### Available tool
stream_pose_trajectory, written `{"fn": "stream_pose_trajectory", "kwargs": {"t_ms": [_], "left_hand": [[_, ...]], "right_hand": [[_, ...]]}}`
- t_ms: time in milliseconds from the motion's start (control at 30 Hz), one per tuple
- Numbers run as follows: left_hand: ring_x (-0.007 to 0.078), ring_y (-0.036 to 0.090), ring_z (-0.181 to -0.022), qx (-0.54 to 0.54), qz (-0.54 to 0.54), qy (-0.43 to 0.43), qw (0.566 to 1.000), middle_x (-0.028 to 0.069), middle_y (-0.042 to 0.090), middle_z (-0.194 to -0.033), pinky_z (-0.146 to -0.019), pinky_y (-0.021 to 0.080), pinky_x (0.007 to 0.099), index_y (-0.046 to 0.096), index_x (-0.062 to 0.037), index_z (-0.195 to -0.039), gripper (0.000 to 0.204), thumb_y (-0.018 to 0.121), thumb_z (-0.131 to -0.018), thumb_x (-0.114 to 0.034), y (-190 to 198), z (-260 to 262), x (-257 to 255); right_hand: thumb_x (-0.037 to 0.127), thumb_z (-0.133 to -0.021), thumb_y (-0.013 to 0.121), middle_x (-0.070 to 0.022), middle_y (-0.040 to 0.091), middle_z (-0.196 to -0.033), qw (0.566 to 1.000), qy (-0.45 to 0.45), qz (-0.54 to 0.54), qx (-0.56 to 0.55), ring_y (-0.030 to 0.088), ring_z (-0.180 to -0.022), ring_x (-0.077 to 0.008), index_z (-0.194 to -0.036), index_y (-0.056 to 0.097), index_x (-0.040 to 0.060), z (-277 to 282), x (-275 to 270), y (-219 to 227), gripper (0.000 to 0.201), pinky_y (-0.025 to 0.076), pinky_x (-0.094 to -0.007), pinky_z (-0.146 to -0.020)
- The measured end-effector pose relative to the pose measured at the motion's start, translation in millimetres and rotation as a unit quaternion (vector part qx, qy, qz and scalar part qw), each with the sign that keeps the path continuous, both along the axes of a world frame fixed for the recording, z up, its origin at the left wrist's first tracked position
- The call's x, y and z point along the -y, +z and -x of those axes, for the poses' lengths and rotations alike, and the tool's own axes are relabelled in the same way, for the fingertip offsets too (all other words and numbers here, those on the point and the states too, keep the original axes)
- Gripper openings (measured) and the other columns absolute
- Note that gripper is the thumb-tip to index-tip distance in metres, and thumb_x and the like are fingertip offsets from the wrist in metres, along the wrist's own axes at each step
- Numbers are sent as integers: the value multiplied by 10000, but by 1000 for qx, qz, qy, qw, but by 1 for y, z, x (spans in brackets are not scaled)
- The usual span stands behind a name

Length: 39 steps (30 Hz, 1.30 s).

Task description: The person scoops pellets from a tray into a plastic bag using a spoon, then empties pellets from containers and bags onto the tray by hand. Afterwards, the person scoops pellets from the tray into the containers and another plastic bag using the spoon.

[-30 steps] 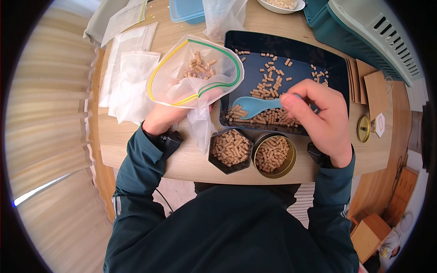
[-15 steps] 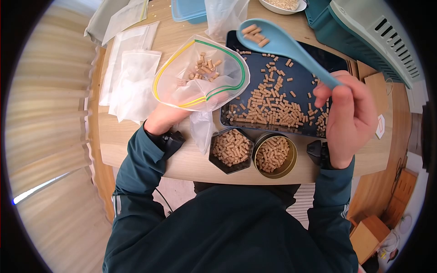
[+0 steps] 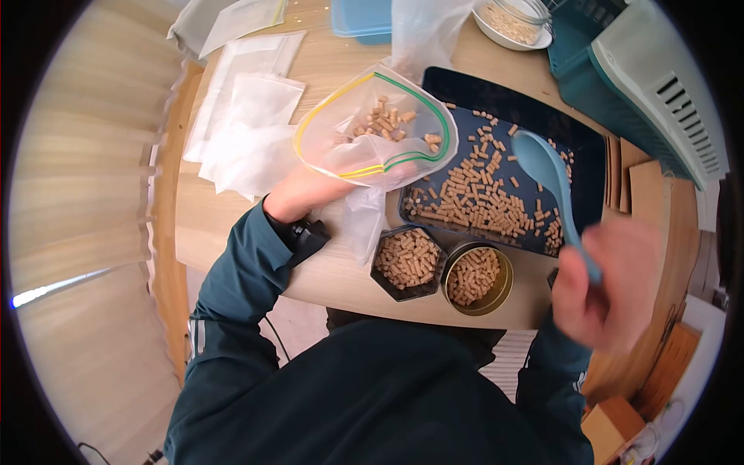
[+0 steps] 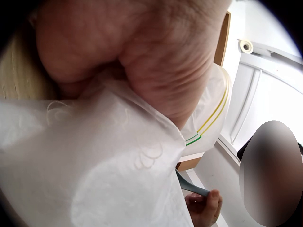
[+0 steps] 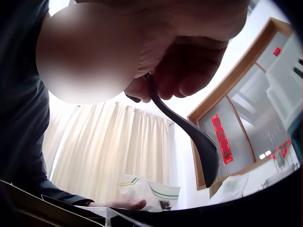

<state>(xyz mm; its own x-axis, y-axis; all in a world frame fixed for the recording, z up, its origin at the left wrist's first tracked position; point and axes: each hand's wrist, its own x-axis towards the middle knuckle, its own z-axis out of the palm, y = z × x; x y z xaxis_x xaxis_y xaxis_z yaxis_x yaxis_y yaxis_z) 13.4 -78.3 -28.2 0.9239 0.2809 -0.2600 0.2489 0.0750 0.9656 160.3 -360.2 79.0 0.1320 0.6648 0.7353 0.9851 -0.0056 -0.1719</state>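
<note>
A clear zip bag (image 3: 333, 139), its mouth spread wide and some pellets (image 3: 384, 124) inside, rests in my left hand (image 3: 310, 190), which grips it from below; in the left wrist view the hand (image 4: 137, 52) has its fingers hidden behind the bag (image 4: 118, 165). My right hand (image 3: 612, 287), blurred, pinches the handle of a blue spoon (image 3: 546, 167) over the right part of the dark tray (image 3: 511, 101). No pellets show in the spoon's bowl. Loose pellets (image 3: 480, 194) lie in the tray. In the right wrist view the hand (image 5: 189, 56) holds the spoon (image 5: 203, 146).
A hexagonal container (image 3: 407, 260) and a round tin (image 3: 479, 279), both with pellets, stand at the near table edge. Flat bags (image 3: 248, 124) lie at left. Behind are a blue box (image 3: 363, 19), a white bowl (image 3: 511, 27) and a teal-and-grey carrier (image 3: 659, 85).
The spoon rose from the tray with pellets, passed near the bag, and has swung right, its bowl now without visible pellets. More pellets show at the bag's right side. The head view has shifted.
</note>
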Motion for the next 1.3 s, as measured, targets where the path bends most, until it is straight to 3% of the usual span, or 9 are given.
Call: {"fn": "stream_pose_trajectory", "kwargs": {"t_ms": [133, 200, 300, 400, 433, 467, 533, 667, 1300], "left_hand": [[117, 708, -793, 88, -59, -21, 994, 40, 749, -950, -698, 575, 276, 728, -31, -1181, 315, 832, -940, -205, -6, -2, -3], [114, 714, -803, 108, -58, -11, 992, 48, 756, -973, -706, 584, 278, 725, -34, -1194, 332, 840, -932, -203, -3, -1, -3], [118, 722, -886, 124, -27, -12, 992, 56, 766, -1022, -784, 597, 299, 725, -29, -1210, 379, 872, -895, -179, 2, -1, -4], [132, 717, -997, 155, -12, -13, 988, 59, 764, -1126, -880, 593, 317, 699, -27, -1273, 472, 893, -868, -170, 2, -2, -6], [128, 689, -1052, 157, -30, -19, 987, 56, 742, -1192, -919, 574, 318, 665, -32, -1313, 536, 900, -859, -191, -6, -2, -10], [124, 660, -1106, 151, -47, -31, 987, 53, 720, -1257, -957, 554, 319, 630, -36, -1354, 601, 908, -850, -211, -14, -1, -13], [128, 661, -1104, 162, -47, -24, 985, 57, 720, -1257, -957, 554, 319, 628, -34, -1358, 601, 905, -852, -204, -24, -2, -12], [146, 660, -1122, 141, -72, -19, 987, 70, 718, -1263, -971, 551, 329, 626, -28, -1366, 601, 899, -855, -188, -20, 0, -10], [150, 722, -957, 66, 75, -31, 995, 90, 732, -1162, -823, 603, 325, 628, -15, -1352, 554, 872, -881, -173, -2, 2, -5]], "right_hand": [[125, -794, 912, -123, 674, -877, 988, 78, -19, 129, 632, -716, -257, -985, 688, 8, 15, 17, 16, 317, 502, -383, -605], [361, -1028, 670, -100, 562, -1267, 952, 72, -40, 296, 538, -1132, -286, -974, 627, 65, 16, 22, 23, 304, 529, -379, -714], [369, -967, 760, 5, 543, -1444, 949, 96, -137, 267, 441, -1335, -224, -962, 756, 97, 26, 19, 18, 272, 584, -354, -842], [480, -1034, 630, 4, 476, -1399, 917, 82, -160, 356, 422, -1289, -234, -959, 636, 133, 21, 17, 21, 355, 509, -351, -789], [577, -1027, 593, 67, 479, -1400, 918, 37, -194, 343, 397, -1319, -203, -949, 638, 159, 27, 10, 14, 427, 486, -337, -852], [494, -989, 693, 5, 557, -1301, 894, 108, -255, 353, 536, -1168, -232, -957, 642, 129, 21, 2, 11, 370, 505, -349, -776], [320, -943, 789, 0, 526, -1463, 928, 133, -201, 284, 434, -1337, -240, -881, 755, 49, 34, 1, 12, 280, 597, -307, -816], [328, -936, 797, 4, 499, -1491, 911, 162, -238, 296, 431, -1345, -249, -847, 752, 61, 29, -4, 8, 285, 604, -320, -839], [257, -912, 831, 33, 503, -1478, 932, 203, -191, 233, 432, -1333, -230, -919, 772, 42, 33, -2, 3, 223, 585, -315, -810]]}}
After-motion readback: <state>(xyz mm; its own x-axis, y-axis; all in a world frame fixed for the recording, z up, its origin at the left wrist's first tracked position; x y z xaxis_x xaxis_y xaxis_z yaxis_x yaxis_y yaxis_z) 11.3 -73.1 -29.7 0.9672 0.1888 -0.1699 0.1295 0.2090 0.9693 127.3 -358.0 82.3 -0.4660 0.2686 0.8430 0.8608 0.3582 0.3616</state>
